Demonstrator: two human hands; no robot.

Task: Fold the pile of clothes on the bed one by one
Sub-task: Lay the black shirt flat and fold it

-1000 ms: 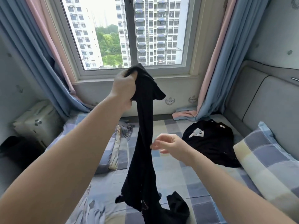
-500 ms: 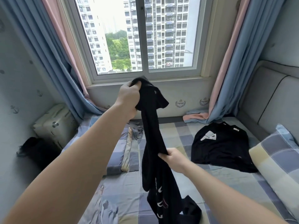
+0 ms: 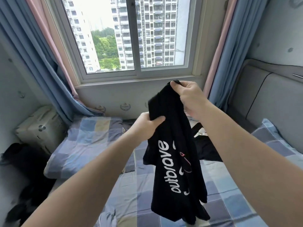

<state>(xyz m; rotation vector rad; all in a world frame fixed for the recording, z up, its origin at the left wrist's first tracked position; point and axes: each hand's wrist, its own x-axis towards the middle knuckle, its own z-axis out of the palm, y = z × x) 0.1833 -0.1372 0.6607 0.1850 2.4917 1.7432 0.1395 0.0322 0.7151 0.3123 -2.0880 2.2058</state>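
The bed (image 3: 221, 194) carries a folded quilt (image 3: 85, 141) along its left edge, a pillow (image 3: 275, 140) at its right edge, and a black garment (image 3: 208, 149) near the pillow.

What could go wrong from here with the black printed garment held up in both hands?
The black printed garment hangs bunched between the left hand and right hand; laid down like this it would probably fold crooked. It could also land on the other black garment lying on the bed.
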